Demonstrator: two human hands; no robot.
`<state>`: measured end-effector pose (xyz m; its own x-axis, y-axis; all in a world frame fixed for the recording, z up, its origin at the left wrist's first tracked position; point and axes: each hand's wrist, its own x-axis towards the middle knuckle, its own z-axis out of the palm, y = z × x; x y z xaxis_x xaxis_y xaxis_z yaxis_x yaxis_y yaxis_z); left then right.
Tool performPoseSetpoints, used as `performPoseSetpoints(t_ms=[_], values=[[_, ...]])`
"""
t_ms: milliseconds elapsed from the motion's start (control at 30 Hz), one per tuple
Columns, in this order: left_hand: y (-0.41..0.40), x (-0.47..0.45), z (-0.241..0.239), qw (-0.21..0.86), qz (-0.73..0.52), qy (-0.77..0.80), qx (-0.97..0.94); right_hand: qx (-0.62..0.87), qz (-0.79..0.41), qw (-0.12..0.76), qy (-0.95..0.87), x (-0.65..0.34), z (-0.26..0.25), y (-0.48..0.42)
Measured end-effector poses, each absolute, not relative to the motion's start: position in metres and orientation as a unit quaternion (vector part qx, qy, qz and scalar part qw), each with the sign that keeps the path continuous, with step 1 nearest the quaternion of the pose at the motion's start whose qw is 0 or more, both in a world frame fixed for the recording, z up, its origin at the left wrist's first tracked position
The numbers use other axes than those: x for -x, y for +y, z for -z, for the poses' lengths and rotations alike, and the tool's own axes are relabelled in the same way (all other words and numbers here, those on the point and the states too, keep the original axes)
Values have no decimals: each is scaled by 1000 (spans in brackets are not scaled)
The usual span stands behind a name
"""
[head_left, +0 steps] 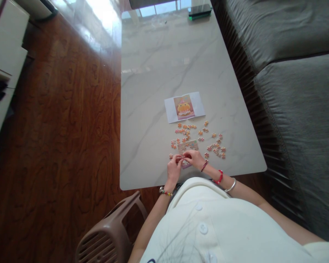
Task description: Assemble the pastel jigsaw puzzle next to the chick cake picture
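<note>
Head view showed your two hands meeting over the puzzle board (188, 145), which lay flat close to the near edge of the desk (142, 153), roughly midway between its two near corners. The board's long side seemed to run away from you toward the far edge, its far end turned slightly left, though your fingers hid part of the near end. Your right hand (195, 159) came in from the right and covered more of the board; your left hand (174, 168) sat just beside the board's left side, fingertips reaching inward. You had thumb and fingers drawn together on both, with the two sets of tips touching or nearly so above the near half. A speck of pink showed there, too small to tell whether you gripped a piece.

Loose pieces (215, 150) lay spread toward the desk's right edge, and your right hand was the nearer to them. Left pieces (173, 144) lay just beyond your left hand. Far pieces (184, 126) lay between the board and the paper sheet (184, 107), on the side toward the desk's far edge.
</note>
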<state>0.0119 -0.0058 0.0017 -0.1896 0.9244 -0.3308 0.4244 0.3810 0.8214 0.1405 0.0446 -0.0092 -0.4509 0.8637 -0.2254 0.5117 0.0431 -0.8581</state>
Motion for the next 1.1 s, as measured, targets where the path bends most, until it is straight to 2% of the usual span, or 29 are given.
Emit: performPoseSetpoints(t_ms=[233,367,533,700,833,1100], values=[[-4,-9,2,426,-327,714,-450,516,-586,134,-609,-140,7,48],[-1,-10,6,391,-288,730,-481,555,-628,105,-536,-137,6,48],[-2,-11,7,316,-279,742,-521,566,-650,126,-492,-131,7,45],[-4,-4,5,233,-250,702,-625,561,-600,133,-554,-130,11,45],[-3,3,3,225,-202,654,-694,567,-540,128,-608,-130,12,46],[-3,8,5,219,-193,645,-706,585,-536,110,-598,-129,8,45]])
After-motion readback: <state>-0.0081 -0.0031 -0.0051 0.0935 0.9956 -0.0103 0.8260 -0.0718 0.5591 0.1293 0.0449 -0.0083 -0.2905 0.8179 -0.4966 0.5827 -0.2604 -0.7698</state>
